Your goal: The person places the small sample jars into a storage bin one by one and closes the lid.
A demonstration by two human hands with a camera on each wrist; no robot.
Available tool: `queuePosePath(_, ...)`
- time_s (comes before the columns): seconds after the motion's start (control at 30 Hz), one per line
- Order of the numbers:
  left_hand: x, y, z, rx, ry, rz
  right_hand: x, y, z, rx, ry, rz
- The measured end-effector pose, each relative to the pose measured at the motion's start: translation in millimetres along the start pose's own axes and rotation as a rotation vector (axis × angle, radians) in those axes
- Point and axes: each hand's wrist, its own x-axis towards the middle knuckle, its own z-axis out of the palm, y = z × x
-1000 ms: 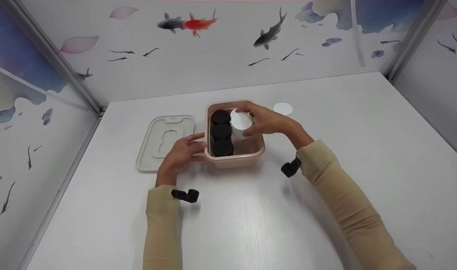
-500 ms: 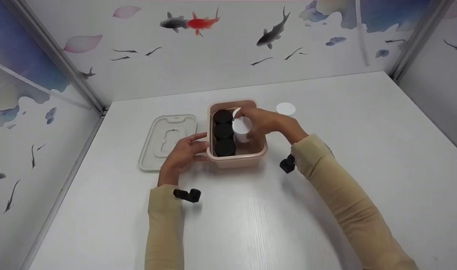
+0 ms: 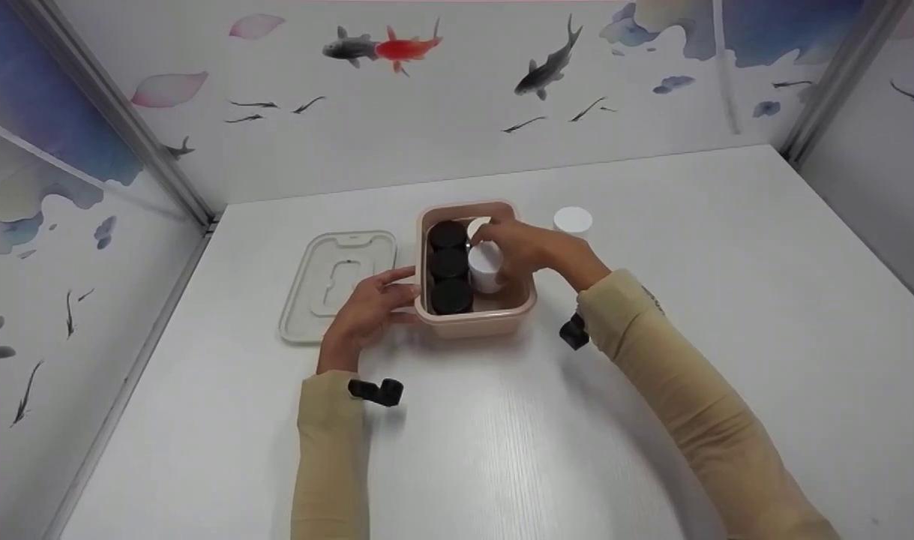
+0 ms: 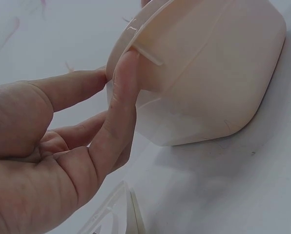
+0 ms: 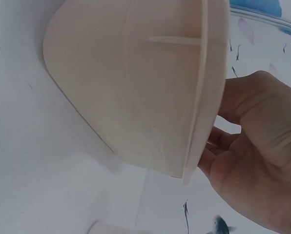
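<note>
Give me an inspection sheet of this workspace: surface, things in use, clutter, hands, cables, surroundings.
Surface: white table, some glare.
Things in use: pink box, upright; inside, three black jars in a row, two white jars alongside, the rear one mostly hidden.
Clutter: pale lid left of the box, another white jar outside on its right.
Hands: left hand holds the box's rim; right hand grips the front white jar.
Cables: nothing seen.
Surroundings: walls painted with fish.
</note>
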Motion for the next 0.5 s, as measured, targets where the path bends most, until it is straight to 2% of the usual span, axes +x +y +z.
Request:
queuePosePath(0.3, 0.1, 0.4, 3.0, -0.017, 0.011, -0.006, 1.5, -5.4, 5.6, -0.066, -0.039, 0.047)
queuePosePath(0.5, 0.1, 1.2, 1.9, 0.009, 0.011, -0.004, -1.7, -6.1, 4.6, -0.055, -0.004, 0.034)
